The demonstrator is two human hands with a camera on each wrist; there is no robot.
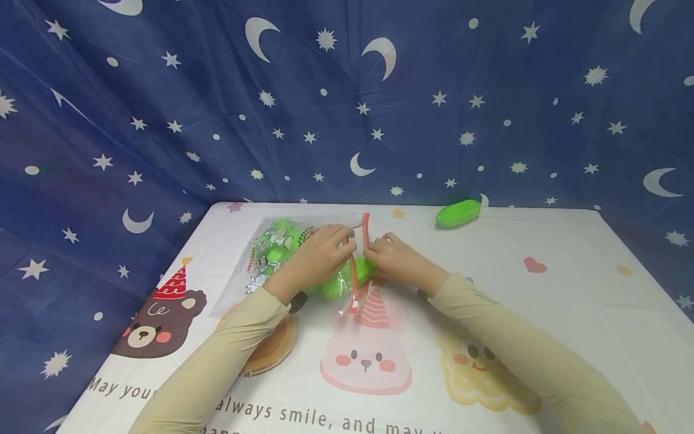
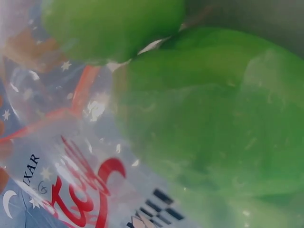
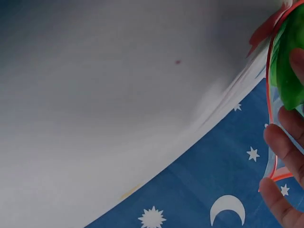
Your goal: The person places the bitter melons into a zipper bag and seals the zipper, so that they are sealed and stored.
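Observation:
A clear zip bag (image 1: 235, 286) with an orange-red seal strip (image 1: 355, 280) lies at the table's middle left, its mouth facing right. Several green pieces show through its printed plastic. My left hand (image 1: 320, 256) pinches the edge of the mouth between thumb and fingers. At the mouth, my right hand (image 1: 403, 262) holds the end of a green toy vegetable (image 1: 364, 270), which lies partly in the bag. In the right wrist view, that hand's fingers (image 3: 285, 147) curve beside the strip and the green piece. Green shapes behind plastic (image 2: 213, 118) fill the left wrist view, blurred.
Another green toy vegetable (image 1: 458, 214) lies near the table's back edge, right of centre. The white tablecloth (image 1: 542, 313) bears cartoon prints and lettering. A dark blue star-and-moon curtain (image 1: 412, 150) hangs behind and to the left of the table.

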